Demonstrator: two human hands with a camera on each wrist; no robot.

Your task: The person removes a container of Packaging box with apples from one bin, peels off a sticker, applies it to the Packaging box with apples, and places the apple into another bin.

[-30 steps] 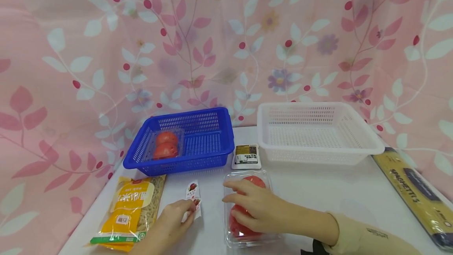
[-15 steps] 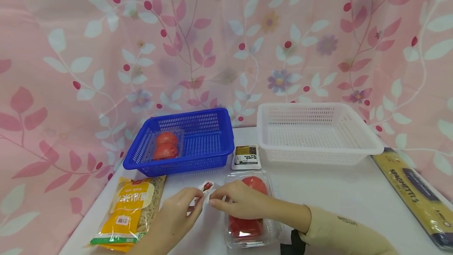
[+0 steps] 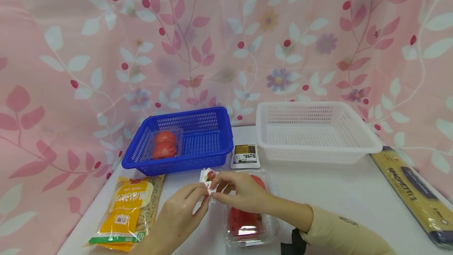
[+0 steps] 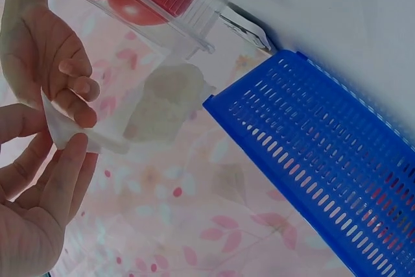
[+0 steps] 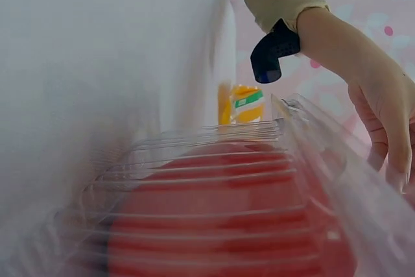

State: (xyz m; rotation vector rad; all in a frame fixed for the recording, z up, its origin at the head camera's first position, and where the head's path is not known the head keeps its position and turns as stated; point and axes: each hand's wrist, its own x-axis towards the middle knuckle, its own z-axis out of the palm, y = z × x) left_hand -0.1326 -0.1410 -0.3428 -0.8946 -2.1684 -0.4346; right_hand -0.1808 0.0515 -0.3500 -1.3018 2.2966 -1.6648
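Observation:
A white label sheet [image 3: 209, 178] with a red fruit picture is held up between both hands in the head view. My left hand [image 3: 182, 210] pinches its lower edge between thumb and fingers. From the other side, my right hand [image 3: 242, 192] holds it with curled fingertips, above a clear plastic box [image 3: 231, 242] of red tomatoes [image 3: 244, 222]. In the left wrist view the sheet [image 4: 107, 139] shows its pale back, with the left hand [image 4: 48, 202] below it and the right hand [image 4: 55, 63] above. The left hand [image 5: 382, 92] shows beyond the box in the right wrist view.
A blue basket [image 3: 184, 164] holds another tomato box [image 3: 164, 145]. A white basket [image 3: 318, 154] stands at its right, and a small white packet [image 3: 245, 156] lies in front between them. A yellow bag [image 3: 122, 207] lies at left, a spaghetti pack [image 3: 410, 196] at right.
My left hand has lifted the label sheet off the table and moved right with it. My right hand has shifted from over the tomato box to the sheet.

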